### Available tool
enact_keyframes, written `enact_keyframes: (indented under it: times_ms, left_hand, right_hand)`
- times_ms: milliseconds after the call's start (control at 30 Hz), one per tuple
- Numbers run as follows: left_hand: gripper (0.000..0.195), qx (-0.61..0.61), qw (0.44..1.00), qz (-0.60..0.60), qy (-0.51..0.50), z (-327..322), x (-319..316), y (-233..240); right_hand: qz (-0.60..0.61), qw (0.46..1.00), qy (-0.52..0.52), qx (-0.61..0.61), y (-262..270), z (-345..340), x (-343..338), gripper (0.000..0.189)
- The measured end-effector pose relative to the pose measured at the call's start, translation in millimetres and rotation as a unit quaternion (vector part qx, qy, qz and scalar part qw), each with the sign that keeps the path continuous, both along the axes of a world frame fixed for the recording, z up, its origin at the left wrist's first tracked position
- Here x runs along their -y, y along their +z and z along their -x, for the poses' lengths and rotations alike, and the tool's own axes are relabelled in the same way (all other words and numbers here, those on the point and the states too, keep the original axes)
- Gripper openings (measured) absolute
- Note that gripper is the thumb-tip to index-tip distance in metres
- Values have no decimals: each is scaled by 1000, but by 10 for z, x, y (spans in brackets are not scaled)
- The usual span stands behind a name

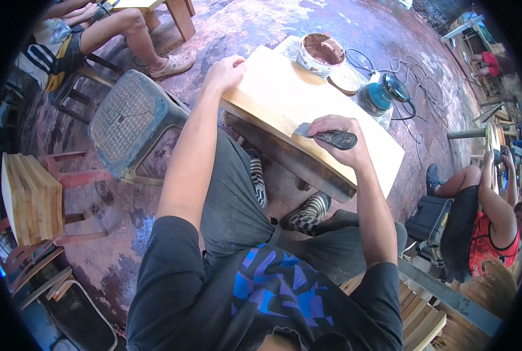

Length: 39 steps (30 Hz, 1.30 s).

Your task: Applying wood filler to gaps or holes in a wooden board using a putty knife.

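Note:
My right hand [342, 134] grips a putty knife [335, 139] by its dark handle, the metal blade pointing left over the near edge of a pale wooden board [296, 96]. At the board's far left corner rests my left hand [230, 74], its fingers curled at the edge; whether they pinch the board is hard to tell. The board lies on a dark bench [287, 153] in front of my knees. Beyond it stands an open tub of brown filler [321, 53], with a round lid [344, 79] beside it and a teal power sander [381, 94] to the right.
A worn plastic stool [122, 125] stands at left, near stacked wooden boards [32, 199] on a red chair. Cables [423, 87] coil on the floor past the sander. One person [124, 33] sits upper left; another [493, 228] works at right beside a black case [430, 219].

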State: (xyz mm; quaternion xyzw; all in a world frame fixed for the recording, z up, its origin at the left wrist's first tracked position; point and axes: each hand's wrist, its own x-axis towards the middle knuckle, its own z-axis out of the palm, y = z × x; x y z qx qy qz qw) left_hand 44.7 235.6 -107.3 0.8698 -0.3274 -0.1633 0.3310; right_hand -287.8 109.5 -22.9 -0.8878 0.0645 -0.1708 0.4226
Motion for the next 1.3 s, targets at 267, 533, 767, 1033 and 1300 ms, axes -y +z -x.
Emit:
enact_keyframes:
  times_ms: [267, 533, 767, 1033, 1300]
  left_hand:
    - [43, 4, 1000, -4, -9, -25, 36, -60]
    - [46, 2, 1000, -11, -23, -83, 49, -117]
    - [47, 22, 999, -4, -23, -160, 67, -246]
    - [48, 7, 999, 13, -35, -141, 42, -218]
    - [50, 16, 999, -19, -28, -99, 57, -174]
  right_hand:
    - [-58, 993, -50, -89, 44, 305, 209, 17]
    - [-83, 993, -84, -28, 13, 817, 186, 20]
    - [-48, 994, -100, -13, -135, 944, 7, 19]
    - [13, 994, -106, -39, -232, 1225, -58, 21]
    - [-21, 991, -133, -2, -190, 1110, -124, 20]
